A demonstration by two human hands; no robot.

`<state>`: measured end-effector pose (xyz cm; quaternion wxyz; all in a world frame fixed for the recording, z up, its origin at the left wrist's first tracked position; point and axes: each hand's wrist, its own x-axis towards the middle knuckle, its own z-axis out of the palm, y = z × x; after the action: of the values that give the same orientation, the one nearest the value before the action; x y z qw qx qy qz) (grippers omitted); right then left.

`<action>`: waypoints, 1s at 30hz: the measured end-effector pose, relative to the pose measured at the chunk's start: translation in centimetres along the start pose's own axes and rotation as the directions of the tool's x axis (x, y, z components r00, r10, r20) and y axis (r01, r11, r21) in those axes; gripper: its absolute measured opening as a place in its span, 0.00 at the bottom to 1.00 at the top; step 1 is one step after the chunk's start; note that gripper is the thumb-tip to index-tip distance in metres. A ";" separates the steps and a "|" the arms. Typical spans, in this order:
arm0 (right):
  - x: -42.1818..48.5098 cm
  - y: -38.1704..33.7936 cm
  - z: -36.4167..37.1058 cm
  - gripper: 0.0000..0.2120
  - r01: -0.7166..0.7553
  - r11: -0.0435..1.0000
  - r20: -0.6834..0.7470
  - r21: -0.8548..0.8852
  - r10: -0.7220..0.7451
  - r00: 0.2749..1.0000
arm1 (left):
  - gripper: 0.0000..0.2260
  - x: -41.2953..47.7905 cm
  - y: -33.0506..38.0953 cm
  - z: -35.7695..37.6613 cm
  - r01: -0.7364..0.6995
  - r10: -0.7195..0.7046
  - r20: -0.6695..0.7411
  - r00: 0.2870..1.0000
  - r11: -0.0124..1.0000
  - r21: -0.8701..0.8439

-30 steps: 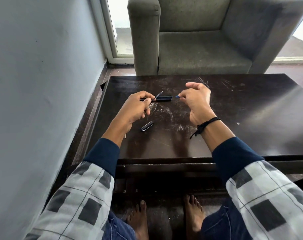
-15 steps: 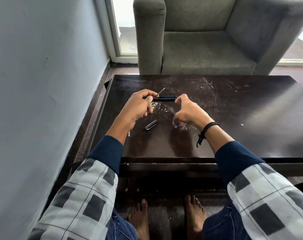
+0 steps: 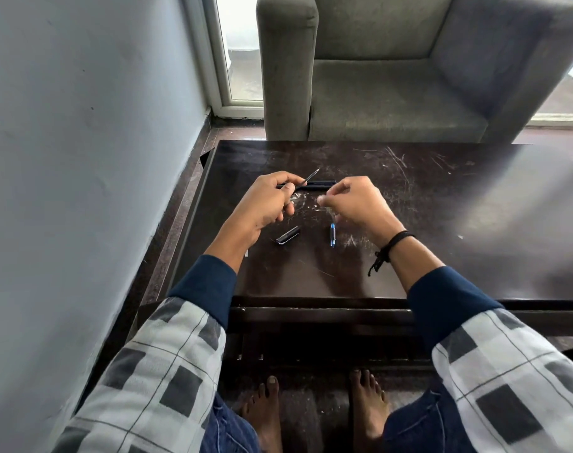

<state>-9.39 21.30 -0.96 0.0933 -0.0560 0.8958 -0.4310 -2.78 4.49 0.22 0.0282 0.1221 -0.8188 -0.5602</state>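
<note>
A pen lies in pieces on the dark wooden table [image 3: 442,256]. My left hand [image 3: 265,207] grips the black pen barrel [image 3: 316,184], which points right, just above the table. The same hand pinches a thin refill [image 3: 309,177] whose metal tip sticks up to the right. My right hand [image 3: 357,204] hovers beside the barrel's right end with thumb and fingertips curled together; they are blurred and nothing shows between them. A small blue pen piece [image 3: 333,235] lies on the table below the right hand. A black cap with a clip [image 3: 288,236] lies below the left hand.
A grey armchair [image 3: 393,86] stands right behind the table's far edge. A grey wall [image 3: 82,158] runs along the left, close to the table. My bare feet [image 3: 311,407] rest on the floor under the near edge. The tabletop is scratched.
My right hand carried the blue piece down from the barrel's end, left it on the table, and has risen back beside the barrel. The left hand has kept its hold.
</note>
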 end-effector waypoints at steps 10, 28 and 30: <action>-0.4 -0.9 -0.1 0.06 -0.200 0.803 0.130 0.562 0.153 0.980 | 0.13 -0.1 -0.1 1.6 -0.029 0.026 0.077 0.997 0.999 0.034; -0.9 -1.3 -0.3 0.04 -0.160 0.768 0.140 0.620 0.092 0.986 | 0.10 -0.1 -0.1 1.6 -0.027 0.024 0.078 0.997 0.999 0.039; -0.9 -1.4 -0.6 0.06 -0.154 0.742 0.119 0.652 0.100 0.988 | 0.10 -0.1 -0.2 1.5 -0.023 0.020 0.078 0.997 0.999 0.030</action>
<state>-8.64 21.07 0.64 0.1703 0.0254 0.6838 -0.7091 -2.92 5.83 -0.47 0.0007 0.0920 -0.8292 -0.5514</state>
